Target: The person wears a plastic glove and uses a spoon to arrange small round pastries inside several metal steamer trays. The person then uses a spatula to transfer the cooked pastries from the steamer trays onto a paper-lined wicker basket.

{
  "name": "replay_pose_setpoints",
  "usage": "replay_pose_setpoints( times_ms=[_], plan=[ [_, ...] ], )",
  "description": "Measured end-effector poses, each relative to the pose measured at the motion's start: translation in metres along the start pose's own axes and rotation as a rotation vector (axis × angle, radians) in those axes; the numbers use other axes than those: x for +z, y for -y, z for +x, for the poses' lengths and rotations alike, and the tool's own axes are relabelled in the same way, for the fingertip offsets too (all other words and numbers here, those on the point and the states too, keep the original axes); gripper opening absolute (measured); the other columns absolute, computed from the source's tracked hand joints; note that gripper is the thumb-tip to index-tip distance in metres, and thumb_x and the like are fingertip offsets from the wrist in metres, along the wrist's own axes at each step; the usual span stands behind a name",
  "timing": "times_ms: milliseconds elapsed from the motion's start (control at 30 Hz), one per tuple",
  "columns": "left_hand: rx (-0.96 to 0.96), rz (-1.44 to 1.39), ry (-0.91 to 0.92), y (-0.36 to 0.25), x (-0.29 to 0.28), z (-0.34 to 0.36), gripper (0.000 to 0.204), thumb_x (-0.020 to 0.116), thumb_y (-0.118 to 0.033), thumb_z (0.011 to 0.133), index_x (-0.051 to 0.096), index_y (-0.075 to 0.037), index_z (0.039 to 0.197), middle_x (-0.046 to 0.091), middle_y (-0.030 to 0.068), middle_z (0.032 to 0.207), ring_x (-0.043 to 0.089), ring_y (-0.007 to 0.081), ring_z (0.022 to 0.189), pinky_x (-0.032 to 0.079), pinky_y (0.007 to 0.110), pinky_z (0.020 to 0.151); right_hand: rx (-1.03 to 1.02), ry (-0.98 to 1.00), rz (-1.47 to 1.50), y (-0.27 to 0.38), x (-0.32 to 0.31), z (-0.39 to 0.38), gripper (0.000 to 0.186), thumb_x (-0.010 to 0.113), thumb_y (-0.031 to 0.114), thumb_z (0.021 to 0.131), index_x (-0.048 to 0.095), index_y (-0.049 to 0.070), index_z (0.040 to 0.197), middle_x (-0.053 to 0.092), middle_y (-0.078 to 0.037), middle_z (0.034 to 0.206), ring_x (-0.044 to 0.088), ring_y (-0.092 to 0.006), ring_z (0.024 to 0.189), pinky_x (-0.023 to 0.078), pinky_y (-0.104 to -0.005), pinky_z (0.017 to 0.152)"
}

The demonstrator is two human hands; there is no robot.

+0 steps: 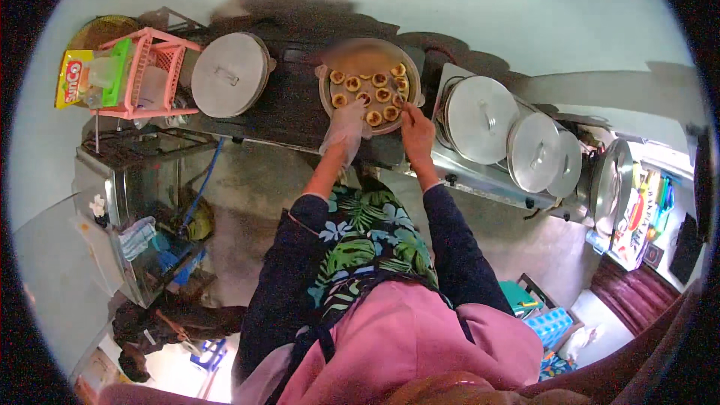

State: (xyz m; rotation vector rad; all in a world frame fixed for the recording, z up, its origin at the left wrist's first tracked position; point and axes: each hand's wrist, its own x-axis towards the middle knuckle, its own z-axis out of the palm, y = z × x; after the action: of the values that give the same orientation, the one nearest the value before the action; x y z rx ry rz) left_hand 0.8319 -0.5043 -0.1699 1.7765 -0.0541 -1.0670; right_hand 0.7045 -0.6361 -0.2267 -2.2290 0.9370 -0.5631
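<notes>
1. Small cakes [382, 95] sit in the pan [325, 92], maybe being loosened.
2. A thin tool [403, 97] is held by the right hand [418, 132]; the left hand's [346, 121] grip cannot be told.
3. Gentle lifting may be needed.

The pan [327, 96] and big lids [484, 116] look like dull metal, the glove [344, 131] like thin see-through plastic, the basket [171, 56] like hard plastic, and the top [397, 334] like soft cloth.
</notes>
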Motion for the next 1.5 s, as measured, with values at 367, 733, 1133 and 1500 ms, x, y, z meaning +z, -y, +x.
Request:
replay_pose_setpoints(
  times_ms=[367, 733, 1133, 1500],
  plan=[
    [0.427, 0.829, -0.010, 0.048, 0.015, 0.117, 0.034, 0.041, -0.019, 0.090, 0.056, -0.001, 0.115, 0.060, 0.0218, 0.112, 0.057, 0.0379, 0.103, 0.046, 0.042, 0.089, 0.123, 0.133, 0.042, 0.009, 0.026, 0.020, 0.027, 0.059, 0.018, 0.089, 0.063, 0.003, 0.112, 0.068, -0.017, 0.101, 0.067, -0.0303, 0.089, 0.051, -0.0371, 0.077],
    [0.460, 0.703, -0.258, 0.051, -0.011, 0.139, 0.023, 0.047, -0.016, 0.087, 0.062, -0.003, 0.099, 0.065, 0.0183, 0.092, 0.062, 0.0369, 0.079, 0.050, 0.044, 0.066, 0.157, 0.152, 0.094, 0.025, 0.034, 0.050, 0.027, 0.061, 0.017, 0.088, 0.064, 0.004, 0.111, 0.068, -0.016, 0.099, 0.067, -0.0245, 0.085, 0.051, -0.0341, 0.075],
    [0.421, 0.853, -0.249, 0.038, -0.037, 0.091, 0.017, 0.056, -0.016, 0.081, 0.062, 0.000, 0.085, 0.063, 0.0178, 0.080, 0.063, 0.0342, 0.078, 0.050, 0.040, 0.067, 0.197, 0.230, 0.081, 0.039, 0.036, 0.013, 0.026, 0.061, 0.022, 0.087, 0.065, 0.007, 0.108, 0.068, -0.017, 0.095, 0.067, -0.0329, 0.084, 0.051, -0.0397, 0.077],
    [0.306, 0.961, -0.115, 0.045, -0.022, 0.084, 0.020, 0.056, -0.016, 0.079, 0.065, 0.000, 0.086, 0.065, 0.0202, 0.084, 0.065, 0.0354, 0.082, 0.054, 0.044, 0.071, 0.283, 0.185, 0.193, 0.038, 0.016, -0.014, 0.028, 0.062, 0.014, 0.088, 0.063, -0.001, 0.112, 0.063, -0.005, 0.073, 0.053, -0.0091, 0.063, 0.046, -0.0256, 0.060]
  ],
)
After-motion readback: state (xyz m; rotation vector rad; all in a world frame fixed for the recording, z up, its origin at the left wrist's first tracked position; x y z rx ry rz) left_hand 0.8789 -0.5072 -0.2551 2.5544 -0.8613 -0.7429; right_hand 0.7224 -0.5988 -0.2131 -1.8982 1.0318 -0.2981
